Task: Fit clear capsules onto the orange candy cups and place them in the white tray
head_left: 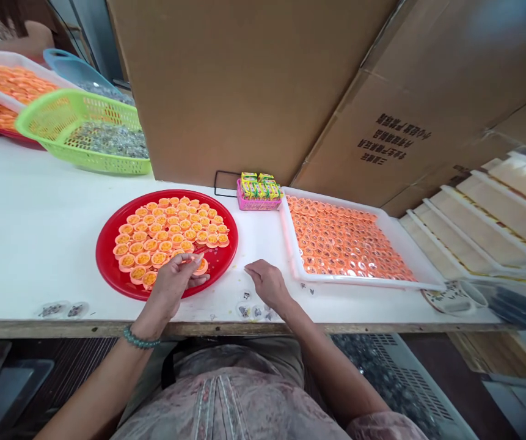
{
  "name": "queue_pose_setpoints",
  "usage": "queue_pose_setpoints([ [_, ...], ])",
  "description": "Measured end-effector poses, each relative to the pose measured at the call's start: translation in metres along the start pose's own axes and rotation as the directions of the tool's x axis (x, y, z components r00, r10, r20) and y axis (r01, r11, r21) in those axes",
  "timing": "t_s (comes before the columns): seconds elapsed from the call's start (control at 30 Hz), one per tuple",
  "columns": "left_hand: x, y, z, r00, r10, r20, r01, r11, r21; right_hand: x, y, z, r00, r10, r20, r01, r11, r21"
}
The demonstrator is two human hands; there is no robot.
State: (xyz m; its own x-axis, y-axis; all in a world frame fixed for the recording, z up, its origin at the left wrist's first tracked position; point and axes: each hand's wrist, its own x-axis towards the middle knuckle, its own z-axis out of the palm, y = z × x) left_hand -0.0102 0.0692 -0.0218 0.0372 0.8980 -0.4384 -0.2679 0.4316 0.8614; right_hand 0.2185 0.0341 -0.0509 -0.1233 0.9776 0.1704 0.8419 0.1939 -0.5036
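My left hand is over the near edge of a round red tray. Its fingers are closed on a small round orange piece with a yellow centre. Many similar orange pieces lie face up across the tray. To the right, my right hand is closed just above the white table, fingertips together; whatever it pinches, if anything, is hidden. Near its wrist several small clear discs with dark prints lie by the table's front edge.
A white tray at right holds rows of orange pieces under clear discs. Behind stand a pink basket of small yellow-green packs and a cardboard wall. Stacked white trays are far right; a green basket is left. Another person's arm shows.
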Motion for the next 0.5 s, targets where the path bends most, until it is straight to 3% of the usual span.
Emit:
queue_pose_setpoints([
  [0.13, 0.012, 0.002, -0.003, 0.995, 0.046, -0.085, -0.044, 0.999, 0.024, 0.008, -0.007, 0.012, 1.0, -0.001, -0.031, -0.001, 0.997, -0.077],
  [0.33, 0.01, 0.002, -0.005, 1.0, -0.007, 0.012, 0.007, 0.999, -0.049, 0.019, -0.007, 0.028, 0.984, -0.112, 0.14, 0.144, 0.96, -0.239],
  [0.5, 0.006, 0.002, -0.007, 0.998, 0.063, 0.013, -0.062, 0.997, -0.047, 0.012, -0.009, 0.028, 0.979, -0.057, 0.196, 0.123, 0.931, -0.342],
])
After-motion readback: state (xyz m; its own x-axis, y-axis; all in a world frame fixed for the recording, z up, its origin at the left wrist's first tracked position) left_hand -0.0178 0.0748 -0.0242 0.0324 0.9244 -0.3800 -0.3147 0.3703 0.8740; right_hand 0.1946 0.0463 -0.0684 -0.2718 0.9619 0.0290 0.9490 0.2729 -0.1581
